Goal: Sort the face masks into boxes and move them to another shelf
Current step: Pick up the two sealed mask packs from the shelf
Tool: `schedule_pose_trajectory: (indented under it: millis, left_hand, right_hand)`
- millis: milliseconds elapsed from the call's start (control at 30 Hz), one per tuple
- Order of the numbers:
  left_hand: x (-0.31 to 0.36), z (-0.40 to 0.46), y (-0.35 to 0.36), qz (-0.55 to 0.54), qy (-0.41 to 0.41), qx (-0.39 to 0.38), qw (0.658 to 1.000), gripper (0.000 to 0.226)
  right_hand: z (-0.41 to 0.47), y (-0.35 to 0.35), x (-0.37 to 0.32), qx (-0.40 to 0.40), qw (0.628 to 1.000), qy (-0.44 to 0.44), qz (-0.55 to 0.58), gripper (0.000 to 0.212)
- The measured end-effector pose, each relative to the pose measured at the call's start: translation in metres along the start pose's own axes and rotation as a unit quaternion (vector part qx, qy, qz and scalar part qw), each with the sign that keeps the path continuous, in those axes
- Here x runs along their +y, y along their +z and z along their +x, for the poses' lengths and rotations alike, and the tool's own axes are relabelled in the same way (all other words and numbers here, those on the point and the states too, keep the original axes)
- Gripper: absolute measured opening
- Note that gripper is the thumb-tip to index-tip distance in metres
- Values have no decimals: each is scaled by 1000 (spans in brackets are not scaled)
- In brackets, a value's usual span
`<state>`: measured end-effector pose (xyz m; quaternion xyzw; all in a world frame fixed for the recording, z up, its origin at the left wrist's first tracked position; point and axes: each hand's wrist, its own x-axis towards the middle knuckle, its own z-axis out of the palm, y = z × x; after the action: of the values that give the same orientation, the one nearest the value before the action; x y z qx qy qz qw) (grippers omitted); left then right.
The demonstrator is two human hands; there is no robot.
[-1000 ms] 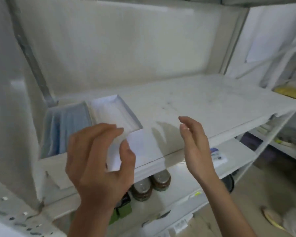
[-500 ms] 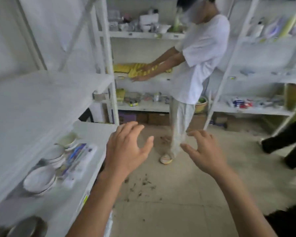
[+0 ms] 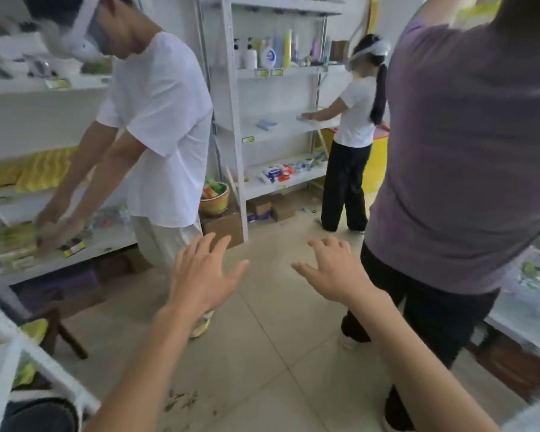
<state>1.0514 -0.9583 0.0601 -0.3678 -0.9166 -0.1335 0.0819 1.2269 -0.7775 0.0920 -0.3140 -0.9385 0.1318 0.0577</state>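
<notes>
My left hand and my right hand are held out in front of me over the tiled floor, fingers spread, both holding nothing. No mask box is in my hands. On a white shelf unit straight ahead lies a small blue stack that may be face masks; I cannot tell for sure. The box with blue masks seen a second ago is out of view.
A person in a white shirt bends over shelves on the left. A person in a purple shirt stands close on the right. Another person works at the far shelf. Cardboard boxes and a stool sit on the floor.
My view has swung right, away from the shelf with the mask box, toward the room. Both hands let go of the box and now hang open in the air.
</notes>
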Motion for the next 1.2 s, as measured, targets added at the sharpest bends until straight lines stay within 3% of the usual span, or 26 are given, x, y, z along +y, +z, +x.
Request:
schedule_pose_trajectory:
  millis: [400,800,1200]
  left_hand:
    - [-35,101,46,-54,-24,-23,998,78]
    - [-61,264,80,-83,1,-28,996,81]
    - [-36,419,160,-94,35,-51,994,79]
  right_hand:
    - [119,32,-2,-33,998,0,53,60]
    - [290,36,-22,-4,1000,-4,4,69]
    - [433,70,27,-3,998,44,43,75]
